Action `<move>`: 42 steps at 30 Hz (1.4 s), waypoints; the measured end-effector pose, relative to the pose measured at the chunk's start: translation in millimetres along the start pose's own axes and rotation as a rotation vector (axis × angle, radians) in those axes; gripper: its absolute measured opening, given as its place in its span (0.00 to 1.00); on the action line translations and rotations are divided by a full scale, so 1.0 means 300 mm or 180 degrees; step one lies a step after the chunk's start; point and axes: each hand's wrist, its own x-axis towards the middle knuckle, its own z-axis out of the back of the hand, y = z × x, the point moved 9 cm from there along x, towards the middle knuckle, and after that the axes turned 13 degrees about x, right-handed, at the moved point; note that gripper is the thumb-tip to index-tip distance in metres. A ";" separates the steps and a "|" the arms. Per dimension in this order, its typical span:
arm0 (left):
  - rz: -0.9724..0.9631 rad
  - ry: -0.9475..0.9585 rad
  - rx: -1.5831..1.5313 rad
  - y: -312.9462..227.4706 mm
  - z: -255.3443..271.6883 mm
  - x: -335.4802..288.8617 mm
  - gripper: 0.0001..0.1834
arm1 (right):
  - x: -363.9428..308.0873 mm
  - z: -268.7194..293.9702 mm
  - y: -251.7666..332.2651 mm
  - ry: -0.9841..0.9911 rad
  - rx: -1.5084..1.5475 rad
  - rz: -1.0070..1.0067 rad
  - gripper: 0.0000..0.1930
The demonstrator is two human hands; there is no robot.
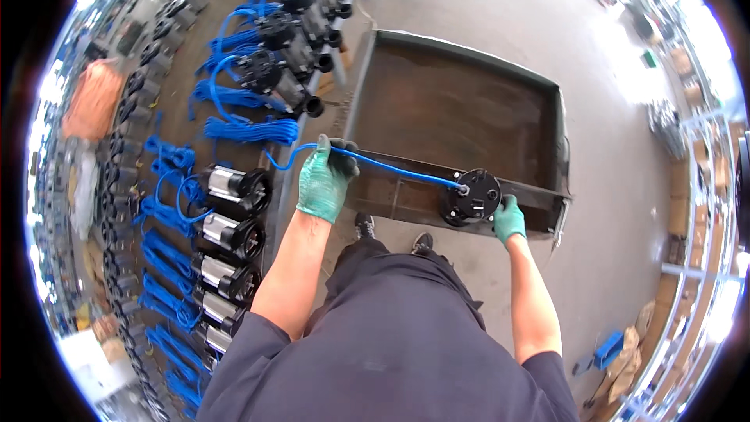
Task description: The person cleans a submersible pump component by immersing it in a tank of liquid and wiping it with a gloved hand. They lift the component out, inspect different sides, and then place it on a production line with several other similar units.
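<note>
My left hand (326, 180), in a green glove with dark fingers, is closed round a blue cable (402, 171). From there the cable runs taut to the top of a pump (473, 197) with a round black cap; its loose end hangs left of the hand. My right hand (509, 219), gloved in green too, grips the pump's right side; its fingers are partly hidden. The pump is over the near, narrow section of a rectangular metal tank (469, 48). How far its lower body reaches into that section cannot be seen.
Left of me, a long bench (275, 223) bears silver-and-black motors (233, 230) and coiled blue cables (168, 266). More pumps (277, 82) with cables stand farther along it. Shelving (703, 211) with boxes lines the right side. A blue object (608, 350) lies on the floor there.
</note>
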 end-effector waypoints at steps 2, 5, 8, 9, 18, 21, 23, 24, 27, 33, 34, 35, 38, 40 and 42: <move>-0.0265 -0.0664 -0.0091 -0.096 0.152 0.027 0.17 | -0.088 -0.003 0.163 0.0532 0.0829 -0.0145 0.20; -0.0256 -0.1211 0.0250 -0.214 0.381 0.061 0.18 | -0.093 -0.069 0.219 0.1115 0.1472 -0.0247 0.26; -0.0083 -0.1391 0.0841 -0.275 0.531 0.093 0.18 | -0.199 -0.145 0.447 0.1629 0.1705 -0.0362 0.34; 0.0033 -0.1222 0.1018 -0.260 0.565 0.144 0.18 | -0.218 -0.156 0.489 0.1643 0.1752 -0.0417 0.35; -0.0192 -0.0363 0.4243 -0.174 0.533 0.468 0.21 | -0.351 -0.143 0.615 0.1181 0.1313 0.0229 0.18; 0.0098 -0.0355 0.4417 -0.158 0.543 0.496 0.24 | -0.432 -0.103 0.711 0.1050 0.1253 0.0165 0.17; 0.0121 -0.0436 0.4808 -0.212 0.544 0.501 0.24 | -0.458 -0.098 0.751 0.0983 0.1321 0.0250 0.16; 0.0138 -0.0508 0.5219 -0.243 0.551 0.507 0.25 | -0.462 -0.103 0.760 0.0968 0.1330 0.0051 0.15; -0.0193 -0.0368 0.6469 -0.385 0.749 0.579 0.28 | -0.497 -0.175 0.910 0.1145 0.1313 0.0255 0.15; -0.0994 -0.2399 0.5180 -0.852 1.113 0.483 0.30 | -0.547 -0.576 1.251 0.1818 0.1674 0.0317 0.16; -0.0759 -0.2243 0.4760 -0.903 1.126 0.459 0.29 | -0.552 -0.647 1.310 0.1929 0.1627 0.0366 0.17; -0.0540 -0.2118 0.4336 -0.956 1.148 0.427 0.29 | -0.558 -0.722 1.371 0.2068 0.1581 0.0428 0.18; -0.0936 -0.2086 0.3014 -1.095 1.182 0.312 0.22 | -0.579 -0.942 1.529 0.2256 0.0982 0.0567 0.22; -0.1383 -0.1972 0.2428 -1.154 1.073 0.238 0.17 | -0.546 -1.090 1.563 0.2355 0.0996 0.0433 0.23; -0.1392 -0.2028 0.2461 -1.174 1.088 0.162 0.16 | -0.560 -1.227 1.604 0.2468 0.1085 0.0382 0.24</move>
